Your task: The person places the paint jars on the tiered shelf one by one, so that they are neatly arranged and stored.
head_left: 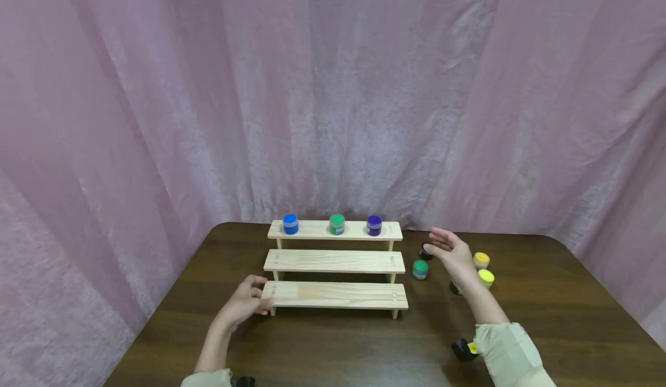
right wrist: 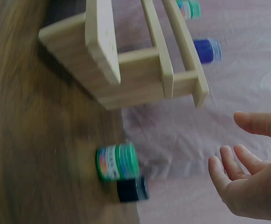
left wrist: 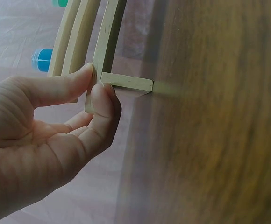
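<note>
A three-tier wooden display stand (head_left: 333,295) stands on the table. Its top step carries a blue paint jar (head_left: 290,224), a green paint jar (head_left: 337,224) and a purple paint jar (head_left: 374,225), spaced apart. At the stand's left end, my left hand (head_left: 243,303) pinches the lowest board between thumb and fingers, as the left wrist view shows close up. My right hand (head_left: 454,254) hovers to the right of the stand, fingers extended and thumb apart, holding nothing. Nearest it are a second green jar (right wrist: 117,162) and a dark jar (right wrist: 132,189) on the table.
Two yellow-lidded jars (head_left: 481,260) stand right of my right hand, with a dark green jar (head_left: 455,287) partly hidden by the forearm. A pink curtain (head_left: 333,98) hangs behind the brown wooden table (head_left: 333,352).
</note>
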`<act>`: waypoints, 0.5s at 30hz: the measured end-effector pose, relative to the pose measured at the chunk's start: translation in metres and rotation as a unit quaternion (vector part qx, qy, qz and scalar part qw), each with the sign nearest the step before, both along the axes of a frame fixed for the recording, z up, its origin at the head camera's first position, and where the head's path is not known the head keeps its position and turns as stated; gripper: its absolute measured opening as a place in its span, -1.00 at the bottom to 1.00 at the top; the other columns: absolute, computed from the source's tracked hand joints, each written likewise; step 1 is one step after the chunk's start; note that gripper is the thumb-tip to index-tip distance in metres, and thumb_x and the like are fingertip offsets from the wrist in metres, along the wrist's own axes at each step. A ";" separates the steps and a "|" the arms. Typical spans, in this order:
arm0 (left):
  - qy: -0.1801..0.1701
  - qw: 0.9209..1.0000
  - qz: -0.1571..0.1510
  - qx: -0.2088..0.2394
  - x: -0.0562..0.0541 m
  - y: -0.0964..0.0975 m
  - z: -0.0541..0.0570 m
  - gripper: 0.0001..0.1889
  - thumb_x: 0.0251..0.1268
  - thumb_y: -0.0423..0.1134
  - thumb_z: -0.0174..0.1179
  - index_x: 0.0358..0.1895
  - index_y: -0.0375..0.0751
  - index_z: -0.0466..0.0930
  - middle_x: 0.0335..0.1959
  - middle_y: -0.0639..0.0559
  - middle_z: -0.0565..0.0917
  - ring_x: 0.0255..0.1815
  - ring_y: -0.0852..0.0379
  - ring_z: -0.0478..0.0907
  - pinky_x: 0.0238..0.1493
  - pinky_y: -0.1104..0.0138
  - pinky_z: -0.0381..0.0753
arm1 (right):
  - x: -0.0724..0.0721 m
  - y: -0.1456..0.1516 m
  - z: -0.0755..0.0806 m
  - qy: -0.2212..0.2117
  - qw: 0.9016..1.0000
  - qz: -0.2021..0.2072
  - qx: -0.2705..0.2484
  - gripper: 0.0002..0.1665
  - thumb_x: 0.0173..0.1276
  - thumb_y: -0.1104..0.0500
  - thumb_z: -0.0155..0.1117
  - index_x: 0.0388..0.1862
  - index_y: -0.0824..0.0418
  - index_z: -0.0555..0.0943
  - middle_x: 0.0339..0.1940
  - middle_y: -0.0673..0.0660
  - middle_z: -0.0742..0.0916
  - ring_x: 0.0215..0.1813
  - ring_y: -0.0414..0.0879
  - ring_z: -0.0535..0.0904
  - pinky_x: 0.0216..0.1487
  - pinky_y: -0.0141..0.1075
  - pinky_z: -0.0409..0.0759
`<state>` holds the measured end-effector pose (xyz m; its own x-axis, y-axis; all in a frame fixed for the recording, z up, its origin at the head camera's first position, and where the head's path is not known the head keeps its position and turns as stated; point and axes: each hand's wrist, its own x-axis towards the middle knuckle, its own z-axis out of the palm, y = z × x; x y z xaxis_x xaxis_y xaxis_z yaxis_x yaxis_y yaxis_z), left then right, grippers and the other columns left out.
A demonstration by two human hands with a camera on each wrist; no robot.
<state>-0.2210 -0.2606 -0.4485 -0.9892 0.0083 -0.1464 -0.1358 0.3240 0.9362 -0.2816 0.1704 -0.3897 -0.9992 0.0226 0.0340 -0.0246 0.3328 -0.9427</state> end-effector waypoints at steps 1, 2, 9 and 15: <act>-0.001 1.000 0.001 0.000 0.001 0.000 0.000 -0.42 0.19 -0.58 0.19 0.26 -0.59 0.17 -0.36 -0.23 0.59 -0.43 0.09 0.54 -0.36 0.32 0.64 | 0.001 0.003 -0.001 -0.003 1.000 -0.005 0.005 -0.29 0.45 0.12 0.18 0.49 0.26 0.21 0.46 0.32 0.39 0.44 0.13 0.34 0.31 -0.33 0.46; -0.002 1.000 0.002 -0.001 0.001 0.000 0.000 -0.42 0.20 -0.58 0.18 0.27 -0.59 0.16 -0.36 -0.23 0.59 -0.43 0.08 0.54 -0.36 0.32 0.64 | 0.002 0.006 -0.001 -0.007 1.000 -0.008 0.006 -0.29 0.45 0.10 0.18 0.49 0.25 0.21 0.46 0.31 0.39 0.44 0.12 0.34 0.23 -0.43 0.48; -0.002 1.000 -0.002 -0.008 -0.001 -0.003 -0.001 -0.40 0.22 -0.56 0.19 0.29 -0.58 0.15 -0.34 -0.24 0.59 -0.41 0.07 0.55 -0.34 0.30 0.65 | 0.007 0.020 -0.005 -0.018 1.000 -0.019 0.011 -0.26 0.41 0.06 0.23 0.47 0.25 0.24 0.41 0.23 0.46 0.23 -0.27 0.49 -0.01 -0.66 0.45; -0.004 1.000 -0.008 -0.007 -0.001 -0.002 -0.001 -0.40 0.22 -0.55 0.19 0.29 -0.58 0.15 -0.33 -0.24 0.59 -0.40 0.07 0.56 -0.32 0.29 0.65 | 0.011 0.037 -0.010 -0.009 0.999 -0.039 -0.014 -0.23 0.39 0.05 0.27 0.46 0.29 0.25 -0.09 -0.40 0.59 -0.13 -0.69 0.44 -0.03 -0.76 0.41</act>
<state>-0.2217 -0.2625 -0.4500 -0.9877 0.0210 -0.1547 -0.1385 0.3397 0.9303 -0.2703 0.2072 -0.3994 -0.9949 0.1001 0.0139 0.0176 0.3069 -0.9516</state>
